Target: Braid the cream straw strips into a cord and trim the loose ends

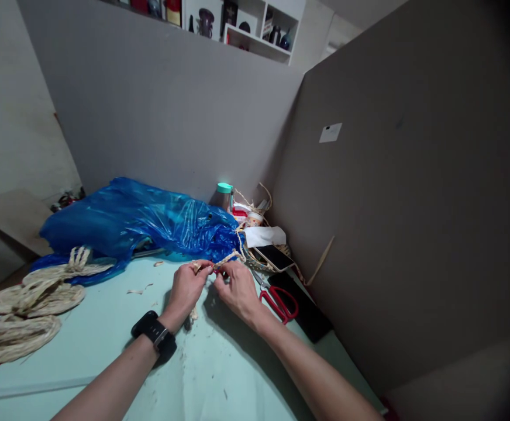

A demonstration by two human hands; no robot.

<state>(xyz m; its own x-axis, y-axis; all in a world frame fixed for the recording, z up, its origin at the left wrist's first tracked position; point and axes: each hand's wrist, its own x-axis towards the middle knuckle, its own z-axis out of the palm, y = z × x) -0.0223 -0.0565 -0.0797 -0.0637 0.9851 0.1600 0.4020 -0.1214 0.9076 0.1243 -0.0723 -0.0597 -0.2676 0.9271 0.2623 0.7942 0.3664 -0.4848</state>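
A pale braided cord (pixel 231 256) runs from the pile at the back toward my fingertips. My left hand (pixel 189 283), with a black watch on the wrist, is closed on the cord's near end. Close beside it, my right hand (pixel 237 286) pinches the same cord with bent fingers. Something small and red shows between the two hands, too small to make out. A pale scrap of fiber (pixel 193 314) lies on the table below my left hand.
A blue plastic bag (pixel 150 222) fills the back left, with bundles of pale fiber (pixel 40 298) at the left. Red-handled scissors (pixel 279 304) and a black flat object (pixel 312 316) lie right of my right hand. A teal-lidded jar (pixel 224 196) and phone (pixel 275 257) stand behind.
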